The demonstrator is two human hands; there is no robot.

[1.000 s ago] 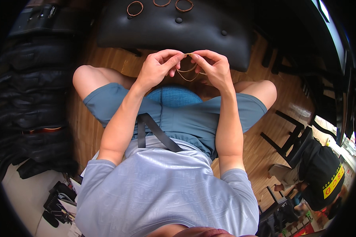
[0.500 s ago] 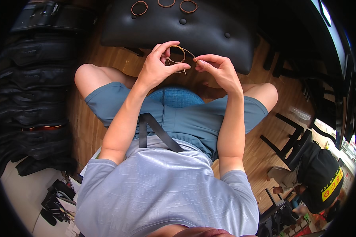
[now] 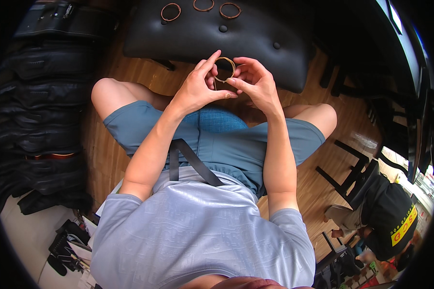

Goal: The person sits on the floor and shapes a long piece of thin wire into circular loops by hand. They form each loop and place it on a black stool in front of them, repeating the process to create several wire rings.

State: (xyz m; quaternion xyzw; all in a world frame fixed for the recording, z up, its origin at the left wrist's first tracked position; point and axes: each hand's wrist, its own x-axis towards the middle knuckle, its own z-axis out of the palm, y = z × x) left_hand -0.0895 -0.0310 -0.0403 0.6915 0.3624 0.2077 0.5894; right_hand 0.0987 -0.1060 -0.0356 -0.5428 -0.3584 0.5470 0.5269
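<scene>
A small ring-shaped coil of thin golden wire (image 3: 226, 58) is between my hands, just off the near edge of a black padded bench (image 3: 250, 41). On its left side, the bent fingers of my left hand (image 3: 197, 90) hold it, with the index finger and thumb reaching past. My right hand (image 3: 258, 89) pinches its right, lower edge between thumb and fingers. A short end of the wire hangs below the ring. Farther off on the bench lie three similar copper-coloured coils: one at left (image 3: 162, 12), one in the middle (image 3: 203, 11), one at right (image 3: 230, 18).
I sit with knees apart on a blue round seat (image 3: 217, 118) over a wooden floor (image 3: 106, 154). Black cases (image 3: 43, 96) are stacked at the left. On the right are a black stool (image 3: 342, 168) and a person in a black shirt (image 3: 386, 212).
My right hand has moved left onto the coil, bringing in the loose wire end it held out to the right. The three coils on the bench stay put.
</scene>
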